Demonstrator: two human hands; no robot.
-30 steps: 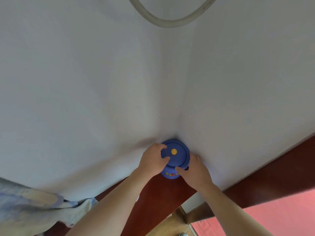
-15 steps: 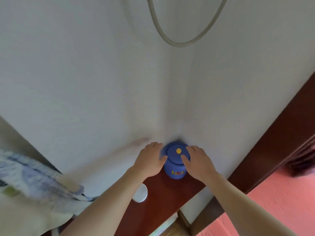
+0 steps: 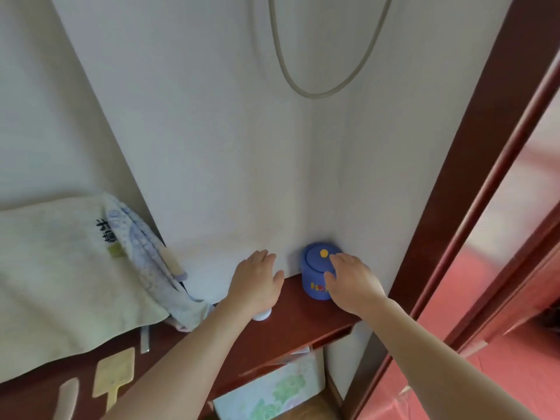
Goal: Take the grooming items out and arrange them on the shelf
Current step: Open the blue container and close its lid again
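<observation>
A blue round jar [image 3: 315, 268] with a yellow dot on its lid stands upright on the dark red wooden shelf [image 3: 303, 325], tucked into the wall corner. My right hand [image 3: 353, 283] lies against the jar's right side, its fingertips on the lid rim and its thumb on the front, with the fingers fairly straight. My left hand [image 3: 256, 283] hovers open a little left of the jar and touches nothing. A small white round item [image 3: 263, 315] peeks out on the shelf beneath my left wrist.
Folded towels [image 3: 60, 268] lie at the left. A yellowish flat paddle [image 3: 113, 377] and a pale strip [image 3: 68, 398] lie on the shelf's near left. A green-patterned box [image 3: 272, 386] sits below. A cable loop [image 3: 318, 92] hangs above; a wooden door frame [image 3: 454, 207] rises at right.
My left hand has let go of the blue jar and moved left. My right hand's grip has loosened on the jar. The view has tilted down and left, showing towels and shelf.
</observation>
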